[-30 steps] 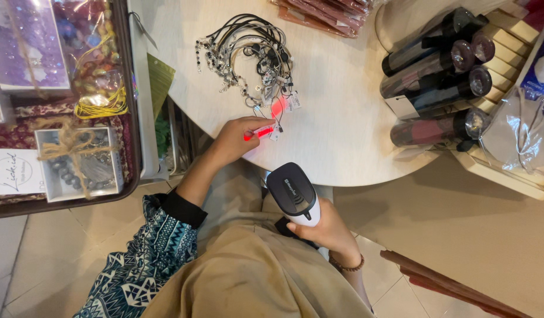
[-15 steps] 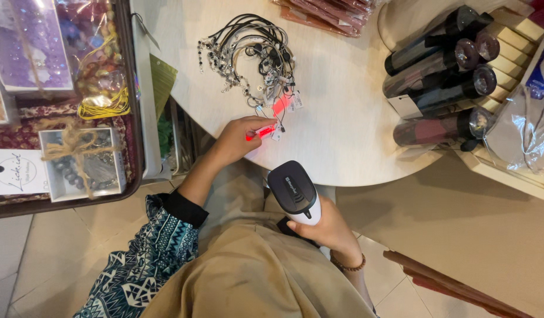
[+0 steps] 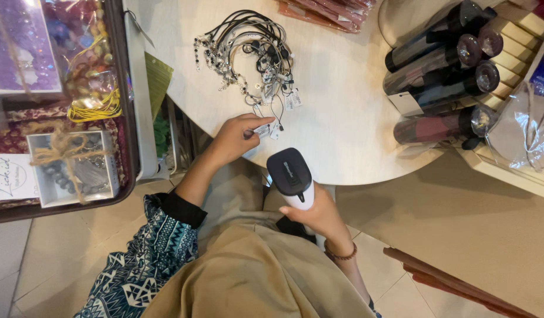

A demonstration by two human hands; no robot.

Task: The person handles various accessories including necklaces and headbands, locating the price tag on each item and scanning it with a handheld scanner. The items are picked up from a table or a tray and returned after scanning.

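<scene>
My left hand (image 3: 238, 139) reaches onto the round white table (image 3: 342, 118) and pinches a small white price tag (image 3: 263, 129) between thumb and forefinger. The tag hangs from a bunch of black and white cord bracelets (image 3: 248, 53) lying on the table. Just below the table's edge, my right hand (image 3: 318, 217) grips a black and white barcode scanner (image 3: 290, 175) with its head turned toward the tag. A bead bracelet sits on my right wrist.
Dark cylindrical tubes (image 3: 439, 76) lie stacked on a wooden rack at the right. Clear wrapped packets (image 3: 525, 135) lie beside them. A dark tray (image 3: 60, 106) of boxed and bagged beads stands at the left. Red flat packets (image 3: 330, 9) lie at the table's far edge.
The red scanner light on the tag has gone out. My left hand still holds the tag, and the scanner has stayed in place.
</scene>
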